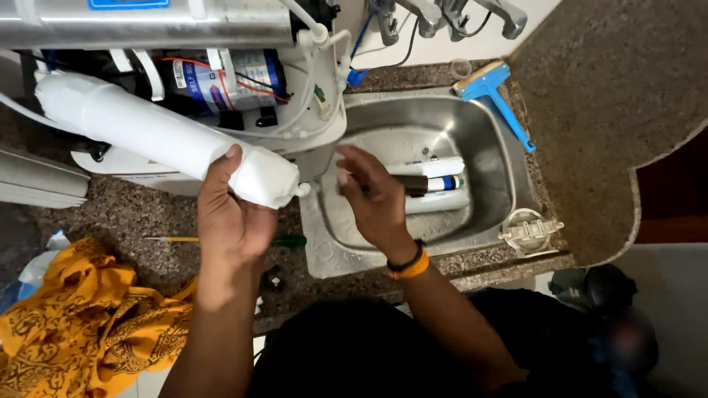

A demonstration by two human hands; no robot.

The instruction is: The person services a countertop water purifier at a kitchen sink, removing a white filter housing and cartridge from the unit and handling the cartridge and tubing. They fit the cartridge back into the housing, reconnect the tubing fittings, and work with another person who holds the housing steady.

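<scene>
- Head view: the left hand (230, 221) has its grip wrapped around the near end of a long white filter housing (158, 136), thumb up along its side; the palm side is hidden, seen from the back only.
- The housing runs from the hand toward 10 o'clock, its far end lying over the opened water purifier unit (243, 88), whose top is cut off by the frame edge.
- A small white nozzle (301, 190) sticks out of the housing's near end at 3 o'clock, just beside the sink's left rim.
- The right hand (372, 195) hovers over the steel sink (487, 158), fingers loosely curled and released, holding nothing that I can make out; it wears a black and an orange band at the wrist.
- Cartridges (435, 184) lie in the sink basin at 3 o'clock of the right hand, partly covered by its fingers; how many is hard to tell.
- A green-handled screwdriver (291, 240) lies on the speckled worktop (605, 110), mostly hidden behind the left wrist.
- A blue squeegee (493, 96) rests at 1 o'clock of the sink; an orange cloth (81, 324) lies at 8 o'clock, cut off at the edge.
</scene>
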